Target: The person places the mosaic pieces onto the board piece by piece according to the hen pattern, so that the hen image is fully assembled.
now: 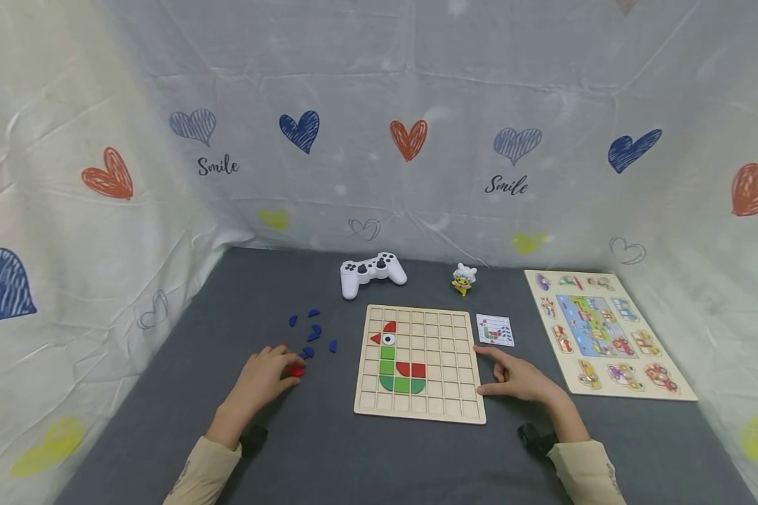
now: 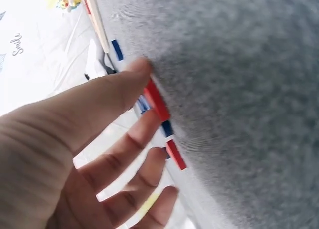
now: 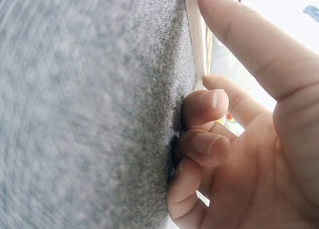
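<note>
My left hand (image 1: 264, 379) is low over the table, thumb and index finger at opposite ends of a flat red piece (image 2: 157, 100), pinching it. A second red piece (image 2: 176, 155) lies beyond the fingertips, and several small blue pieces (image 1: 314, 333) are scattered past the hand. My right hand (image 1: 514, 375) touches the right edge of the wooden grid board (image 1: 445, 407) with thumb and index finger spread apart; its other fingers are curled in on the cloth. On the board, green squares (image 1: 387, 353), red pieces (image 1: 419, 370) and an eye tile (image 1: 388, 339) form a bird-like figure.
A small pattern card (image 1: 495, 330) lies right of the board. Behind stand a white game controller (image 1: 371, 272) and a small yellow-and-white figurine (image 1: 463, 279). A wooden picture puzzle (image 1: 606, 337) lies at the right. Printed curtains (image 1: 379, 182) enclose the dark tabletop.
</note>
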Action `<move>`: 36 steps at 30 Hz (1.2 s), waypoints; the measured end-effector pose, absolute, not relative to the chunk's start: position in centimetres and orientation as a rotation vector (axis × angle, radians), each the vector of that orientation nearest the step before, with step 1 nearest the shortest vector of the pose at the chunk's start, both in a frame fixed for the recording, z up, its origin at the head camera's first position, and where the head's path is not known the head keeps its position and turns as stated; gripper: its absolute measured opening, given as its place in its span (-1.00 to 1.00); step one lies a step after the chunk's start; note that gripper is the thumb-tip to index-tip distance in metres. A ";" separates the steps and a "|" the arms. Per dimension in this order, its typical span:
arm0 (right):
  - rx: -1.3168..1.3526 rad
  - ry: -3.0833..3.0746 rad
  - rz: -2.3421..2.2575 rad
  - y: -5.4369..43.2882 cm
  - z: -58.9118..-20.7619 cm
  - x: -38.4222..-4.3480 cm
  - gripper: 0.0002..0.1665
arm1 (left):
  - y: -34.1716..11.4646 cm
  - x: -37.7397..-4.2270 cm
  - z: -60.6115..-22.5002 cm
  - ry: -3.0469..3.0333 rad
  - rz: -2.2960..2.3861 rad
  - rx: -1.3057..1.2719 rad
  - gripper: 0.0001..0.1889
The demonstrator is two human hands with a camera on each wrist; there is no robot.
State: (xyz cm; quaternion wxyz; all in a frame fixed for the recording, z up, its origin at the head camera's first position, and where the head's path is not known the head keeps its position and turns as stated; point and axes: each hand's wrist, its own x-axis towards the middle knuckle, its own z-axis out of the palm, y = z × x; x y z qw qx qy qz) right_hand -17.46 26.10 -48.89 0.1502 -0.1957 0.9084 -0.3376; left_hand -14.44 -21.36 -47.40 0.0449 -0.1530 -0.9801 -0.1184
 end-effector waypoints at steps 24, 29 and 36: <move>-0.566 2.624 -0.951 26.1 -48.7 -17.4 -0.07 | -19.3 -15.2 -47.2 -3.023 -0.373 -0.562 -0.78; -0.574 2.623 -0.957 26.0 -48.7 -17.3 -0.06 | -18.4 -15.6 -47.5 -2.988 -0.364 -0.581 -0.79; -0.575 2.623 -0.956 26.0 -48.8 -17.3 -0.07 | -17.1 -15.9 -47.6 -2.961 -0.347 -0.645 -0.80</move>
